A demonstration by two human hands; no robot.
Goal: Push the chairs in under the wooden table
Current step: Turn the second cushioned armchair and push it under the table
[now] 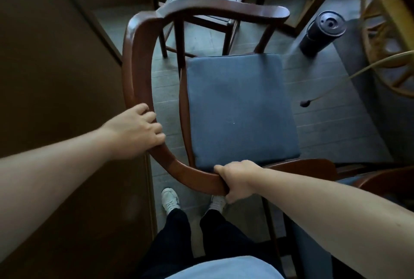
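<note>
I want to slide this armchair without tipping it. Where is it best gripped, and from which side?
Probably by the curved back rail of the armchair, from behind the blue seat cushion. The rail wraps round in one continuous loop, so fingers can close over it. The left hand and right hand sit spread apart on it, which should keep the push even.

No text, label, brand, number or sign can be read anywhere in this view. The surfaces in sight show plain wood, plain fabric and bare floor, and the dim, slightly blurred picture leaves no lettering to make out.
</note>
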